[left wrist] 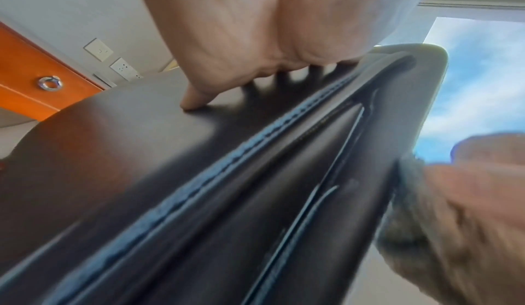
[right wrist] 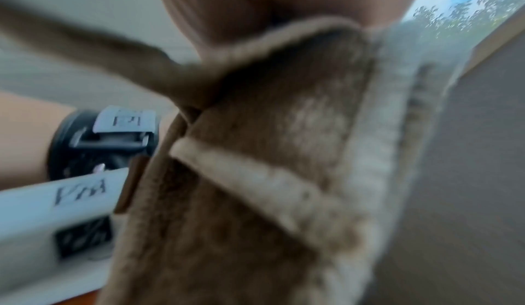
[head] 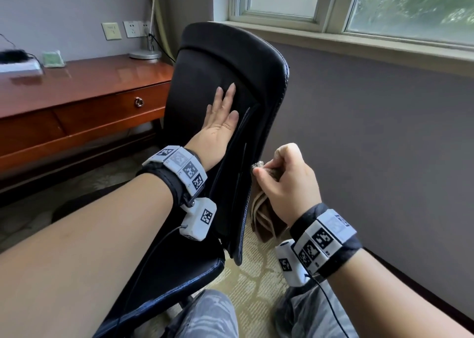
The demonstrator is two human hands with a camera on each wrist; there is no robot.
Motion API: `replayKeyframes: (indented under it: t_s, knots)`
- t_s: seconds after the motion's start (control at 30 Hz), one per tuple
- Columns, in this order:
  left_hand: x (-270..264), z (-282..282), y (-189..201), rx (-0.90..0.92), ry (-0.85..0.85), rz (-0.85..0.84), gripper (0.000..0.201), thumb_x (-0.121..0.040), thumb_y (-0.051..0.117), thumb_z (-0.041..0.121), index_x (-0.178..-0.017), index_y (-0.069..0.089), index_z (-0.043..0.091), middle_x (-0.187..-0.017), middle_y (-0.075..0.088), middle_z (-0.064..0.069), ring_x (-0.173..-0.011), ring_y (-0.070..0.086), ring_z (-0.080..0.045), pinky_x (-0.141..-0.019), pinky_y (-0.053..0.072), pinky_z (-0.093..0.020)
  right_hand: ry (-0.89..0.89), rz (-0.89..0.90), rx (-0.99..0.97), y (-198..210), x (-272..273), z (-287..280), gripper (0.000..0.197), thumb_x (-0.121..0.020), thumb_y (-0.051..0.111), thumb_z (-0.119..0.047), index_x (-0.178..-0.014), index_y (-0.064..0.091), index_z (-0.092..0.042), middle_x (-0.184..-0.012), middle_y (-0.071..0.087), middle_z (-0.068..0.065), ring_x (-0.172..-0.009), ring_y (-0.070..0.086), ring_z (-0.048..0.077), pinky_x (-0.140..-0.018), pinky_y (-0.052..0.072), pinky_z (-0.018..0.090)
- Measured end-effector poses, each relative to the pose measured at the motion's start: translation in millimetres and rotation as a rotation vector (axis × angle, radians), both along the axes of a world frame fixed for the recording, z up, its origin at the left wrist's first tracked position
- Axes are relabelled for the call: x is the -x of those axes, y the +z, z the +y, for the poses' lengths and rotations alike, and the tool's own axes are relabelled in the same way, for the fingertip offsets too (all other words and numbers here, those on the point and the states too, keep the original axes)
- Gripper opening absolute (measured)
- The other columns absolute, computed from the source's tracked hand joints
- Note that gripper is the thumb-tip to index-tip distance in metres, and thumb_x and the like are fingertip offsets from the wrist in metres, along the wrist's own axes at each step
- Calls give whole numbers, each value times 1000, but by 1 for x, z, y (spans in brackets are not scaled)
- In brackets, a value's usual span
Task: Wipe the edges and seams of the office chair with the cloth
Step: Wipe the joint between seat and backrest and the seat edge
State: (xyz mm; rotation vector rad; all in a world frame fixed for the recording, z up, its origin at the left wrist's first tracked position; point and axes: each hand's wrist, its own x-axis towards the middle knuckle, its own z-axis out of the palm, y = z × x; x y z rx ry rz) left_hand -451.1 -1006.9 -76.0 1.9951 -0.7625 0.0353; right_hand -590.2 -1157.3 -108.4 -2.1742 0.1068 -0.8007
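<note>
Beside the window, pressing 1 left hand (head: pixel 220 122) flat, fingers straight, on the front of 1 black chair (head: pixel 230 63) back. Pinching 1 brown cloth (head: pixel 265 209) in 1 right hand (head: pixel 287 181), fingers curled tight, against the chair's right side edge. Maybe letting the loose hanging part of the cloth slip, or rolling the chair away if pushing too hard. Maybe missing the stitched seam (left wrist: pixel 255 143) while wiping only the outer edge. Also sitting nearby: 1 desk (head: pixel 84 81).

I see the chair (head: pixel 230 63) between desk (head: pixel 84 86) on the left and wall (head: pixel 384 132) on the right; left hand (head: pixel 220 122) flat on backrest, cloth (head: pixel 264 209) at its right edge.
</note>
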Motion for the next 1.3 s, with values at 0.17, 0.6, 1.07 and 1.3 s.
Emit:
replayKeyframes:
  t_s: [0.17,0.6,1.07,1.3]
  knots:
    - [5,7,-12,21,-8,58,54,-113,26,51,-159,-1,59,-172,-14,21,-160,-15,-12,-131,-4,-49,-56,-157,-55,24,-6,2,36,-87,75,-24,-87,39,-25,-81,68,-6,-74,62,8,-63,46,15]
    - [9,5,-16,11,31,129,54,-113,26,51,-157,-1,63,-171,-12,26,-159,-15,-12,-126,-10,-41,-53,-78,-74,13,-20,-6,28,-91,71,-30,-91,44,-25,-85,67,-7,-76,61,8,-64,47,18]
    - [17,8,-39,6,87,-4,43,-114,16,46,-155,5,45,-153,0,35,-147,-2,10,-129,5,-24,-72,96,-132,-31,-31,-5,9,-93,70,-35,-99,73,-30,-96,70,-17,-92,64,-2,-88,50,21]
    - [13,8,-40,-10,87,-16,38,-115,17,41,-152,8,46,-150,0,37,-145,-1,12,-110,2,3,-114,39,-135,-13,-36,-6,10,-91,72,-37,-97,76,-30,-92,71,-19,-92,66,-1,-85,49,14]
